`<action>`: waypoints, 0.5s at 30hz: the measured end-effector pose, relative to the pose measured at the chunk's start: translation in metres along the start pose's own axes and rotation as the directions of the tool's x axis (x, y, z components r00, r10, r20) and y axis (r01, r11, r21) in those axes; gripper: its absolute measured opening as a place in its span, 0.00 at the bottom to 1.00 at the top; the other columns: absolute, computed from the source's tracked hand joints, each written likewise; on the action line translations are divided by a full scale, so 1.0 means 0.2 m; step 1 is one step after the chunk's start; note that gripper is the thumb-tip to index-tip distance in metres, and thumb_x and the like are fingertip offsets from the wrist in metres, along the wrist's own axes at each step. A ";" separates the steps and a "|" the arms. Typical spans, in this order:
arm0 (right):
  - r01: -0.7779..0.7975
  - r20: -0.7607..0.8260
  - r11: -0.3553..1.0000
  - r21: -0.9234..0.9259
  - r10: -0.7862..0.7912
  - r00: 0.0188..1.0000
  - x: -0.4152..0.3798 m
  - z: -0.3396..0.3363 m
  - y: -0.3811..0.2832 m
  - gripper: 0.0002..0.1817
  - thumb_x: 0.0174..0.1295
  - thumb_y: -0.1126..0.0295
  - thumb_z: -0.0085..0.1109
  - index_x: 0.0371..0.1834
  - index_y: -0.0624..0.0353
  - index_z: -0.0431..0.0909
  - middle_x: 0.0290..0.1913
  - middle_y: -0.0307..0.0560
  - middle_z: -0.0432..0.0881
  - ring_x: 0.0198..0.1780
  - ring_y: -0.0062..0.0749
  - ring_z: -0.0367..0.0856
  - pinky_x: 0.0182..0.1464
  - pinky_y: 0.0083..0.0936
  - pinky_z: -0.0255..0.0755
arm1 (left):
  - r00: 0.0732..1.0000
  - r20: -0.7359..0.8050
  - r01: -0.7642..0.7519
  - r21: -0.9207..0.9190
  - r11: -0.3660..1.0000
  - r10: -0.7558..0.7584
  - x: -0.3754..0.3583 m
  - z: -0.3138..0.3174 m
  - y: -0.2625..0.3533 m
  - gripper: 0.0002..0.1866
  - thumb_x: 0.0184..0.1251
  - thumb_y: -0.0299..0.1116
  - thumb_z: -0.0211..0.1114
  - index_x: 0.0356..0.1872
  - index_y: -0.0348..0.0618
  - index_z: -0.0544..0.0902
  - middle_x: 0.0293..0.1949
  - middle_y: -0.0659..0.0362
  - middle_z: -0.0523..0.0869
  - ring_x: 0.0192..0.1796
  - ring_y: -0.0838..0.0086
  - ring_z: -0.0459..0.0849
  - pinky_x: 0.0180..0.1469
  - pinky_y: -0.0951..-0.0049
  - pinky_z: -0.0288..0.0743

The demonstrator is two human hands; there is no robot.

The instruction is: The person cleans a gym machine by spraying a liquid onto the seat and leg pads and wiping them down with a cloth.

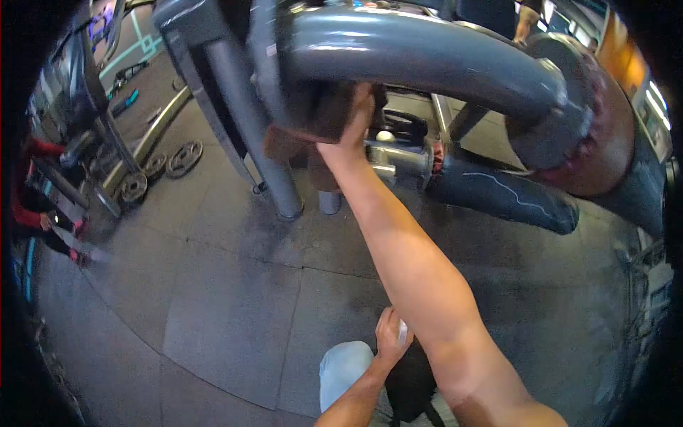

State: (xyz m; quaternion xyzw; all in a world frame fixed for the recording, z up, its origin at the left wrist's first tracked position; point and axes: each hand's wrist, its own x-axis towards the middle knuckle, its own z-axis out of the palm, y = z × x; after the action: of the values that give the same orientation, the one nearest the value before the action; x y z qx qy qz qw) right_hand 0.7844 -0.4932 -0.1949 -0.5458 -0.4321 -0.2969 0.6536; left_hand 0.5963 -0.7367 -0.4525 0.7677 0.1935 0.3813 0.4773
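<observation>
My right arm stretches up under the thick grey curved tube (413, 53) of a gym machine. My right hand (352, 124) is closed around what looks like a brown cloth (288, 142), pressed up against the machine's frame; the fingertips are partly hidden. Low in the view, close to my body, my left hand (390, 338) is closed on a small white object (403, 331), mostly covered by the fingers and my right forearm. A black item (411, 384), perhaps a bag with straps, lies below that hand, beside my light-coloured knee (345, 370).
A round brown pad (605, 128) and a dark padded roller (505, 196) project at the right. Weight plates (183, 159) lie on the dark rubber floor (228, 306) to the left. A person in red (44, 192) is at the far left; another person's hand (525, 25) shows behind the machine.
</observation>
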 end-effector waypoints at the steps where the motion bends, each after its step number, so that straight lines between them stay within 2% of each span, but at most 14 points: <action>1: -0.043 0.066 0.996 0.076 0.039 0.997 0.00 -0.02 -0.01 0.31 0.58 0.67 0.66 0.63 0.68 0.67 0.56 0.71 0.74 0.58 0.64 0.74 0.61 0.46 0.67 | 0.999 0.051 0.005 -0.013 1.000 -0.004 -0.02 0.03 -0.03 0.17 0.52 0.26 0.71 0.44 0.34 0.80 0.42 0.43 0.81 0.45 0.45 0.81 0.47 0.54 0.78; 2: -0.021 0.146 0.999 -0.024 0.024 0.989 -0.04 -0.07 0.01 0.32 0.59 0.67 0.65 0.64 0.70 0.66 0.57 0.74 0.73 0.59 0.67 0.74 0.61 0.47 0.69 | 0.994 0.108 0.004 -0.029 1.000 -0.001 -0.03 0.05 -0.07 0.18 0.52 0.26 0.71 0.45 0.34 0.80 0.43 0.43 0.81 0.46 0.45 0.81 0.48 0.54 0.77; 4: -0.007 0.176 0.978 -0.209 0.045 0.983 -0.17 -0.11 -0.02 0.33 0.60 0.68 0.65 0.66 0.73 0.65 0.61 0.78 0.71 0.61 0.71 0.74 0.63 0.47 0.71 | 0.983 0.181 0.005 -0.031 1.000 0.001 -0.07 0.08 -0.11 0.19 0.52 0.28 0.71 0.47 0.35 0.80 0.44 0.43 0.81 0.48 0.45 0.81 0.50 0.53 0.77; 6: -0.041 0.051 0.928 -0.370 0.065 0.997 -0.34 -0.13 -0.11 0.35 0.59 0.69 0.65 0.67 0.75 0.64 0.64 0.80 0.68 0.62 0.74 0.72 0.64 0.47 0.72 | 0.977 0.212 -0.016 -0.002 1.000 0.016 -0.07 0.10 -0.14 0.20 0.53 0.28 0.71 0.48 0.35 0.80 0.45 0.43 0.81 0.49 0.45 0.80 0.52 0.53 0.76; 9: 0.124 0.424 0.916 -0.382 0.054 0.904 -0.48 -0.36 -0.17 0.35 0.57 0.68 0.65 0.66 0.77 0.66 0.67 0.76 0.67 0.63 0.71 0.73 0.64 0.45 0.74 | 0.986 0.163 -0.019 0.007 1.000 0.018 -0.01 0.07 -0.08 0.17 0.53 0.29 0.72 0.45 0.35 0.81 0.44 0.44 0.82 0.48 0.45 0.81 0.52 0.52 0.77; 12: 0.168 0.597 0.952 -0.257 0.020 0.802 -0.51 -0.59 -0.25 0.35 0.56 0.72 0.63 0.69 0.70 0.66 0.65 0.76 0.71 0.66 0.67 0.74 0.61 0.43 0.74 | 0.988 0.150 -0.044 0.033 0.998 0.038 -0.02 0.06 -0.04 0.15 0.55 0.29 0.72 0.43 0.35 0.82 0.43 0.44 0.82 0.47 0.46 0.82 0.50 0.53 0.78; 13: -0.101 0.573 0.972 -0.212 0.207 0.793 -0.56 -0.67 -0.30 0.30 0.58 0.72 0.62 0.65 0.68 0.70 0.60 0.73 0.75 0.61 0.63 0.77 0.58 0.43 0.75 | 0.988 0.142 -0.063 0.052 0.997 0.055 -0.02 0.07 -0.04 0.14 0.56 0.29 0.72 0.42 0.35 0.82 0.43 0.44 0.82 0.46 0.46 0.83 0.50 0.53 0.79; 14: -0.363 0.567 0.919 -0.154 0.383 0.729 -0.64 -0.76 -0.35 0.25 0.59 0.71 0.61 0.61 0.67 0.75 0.55 0.71 0.79 0.57 0.60 0.80 0.55 0.43 0.76 | 0.986 0.151 -0.083 0.050 0.995 0.074 -0.02 0.08 -0.04 0.14 0.57 0.30 0.72 0.42 0.35 0.82 0.43 0.44 0.83 0.46 0.46 0.83 0.50 0.54 0.79; 15: -0.620 0.521 0.634 -0.462 0.760 0.389 -0.71 -0.91 -0.33 0.11 0.61 0.71 0.58 0.45 0.64 0.80 0.43 0.63 0.82 0.46 0.50 0.83 0.48 0.45 0.75 | 0.984 0.155 -0.094 0.052 0.994 0.085 -0.02 0.09 -0.04 0.14 0.58 0.30 0.72 0.42 0.35 0.82 0.43 0.44 0.83 0.45 0.46 0.83 0.49 0.54 0.79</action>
State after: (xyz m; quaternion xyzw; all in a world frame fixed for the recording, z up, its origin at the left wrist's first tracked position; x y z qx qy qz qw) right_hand 0.7077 -0.6966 -0.2968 -0.8027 -0.3392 0.1831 0.4552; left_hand 0.6081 -0.7468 -0.4664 0.8164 0.1330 0.3367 0.4499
